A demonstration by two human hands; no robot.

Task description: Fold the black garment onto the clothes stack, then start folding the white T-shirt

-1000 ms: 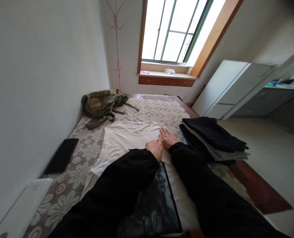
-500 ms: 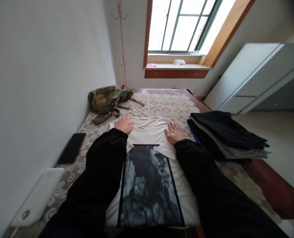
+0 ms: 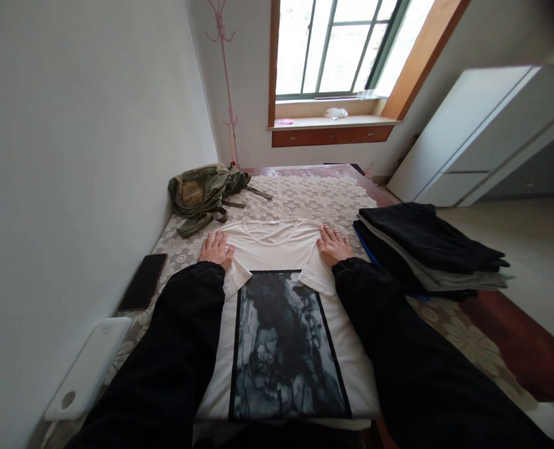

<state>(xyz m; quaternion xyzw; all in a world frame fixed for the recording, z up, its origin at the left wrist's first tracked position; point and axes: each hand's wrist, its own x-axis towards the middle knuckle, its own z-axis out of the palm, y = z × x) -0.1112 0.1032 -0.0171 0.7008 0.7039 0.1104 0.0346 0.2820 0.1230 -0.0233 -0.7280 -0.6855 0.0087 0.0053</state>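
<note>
A white T-shirt [image 3: 277,252] with a dark marbled print panel [image 3: 288,349] lies flat, its neckline away from me. Both short sleeves are laid inward over the front. My left hand [image 3: 216,249] rests on the shirt's left edge by the shoulder, palm down with the fingers spread. On the opposite edge, my right hand [image 3: 333,245] presses flat near the right shoulder, fingers extended. Neither hand grips the cloth. Black sleeves cover both my arms.
Under the shirt is a floral lace tablecloth [image 3: 314,193]. To the right sits a stack of folded dark and grey clothes [image 3: 426,243]. A green backpack [image 3: 202,190] lies at the back left. A black flat case [image 3: 143,282] and a white device [image 3: 90,368] lie along the left wall.
My left hand has moved left and slightly nearer, from the shirt's shoulder to its outer edge, and its fingers have spread flat. My right hand has shifted slightly outward.
</note>
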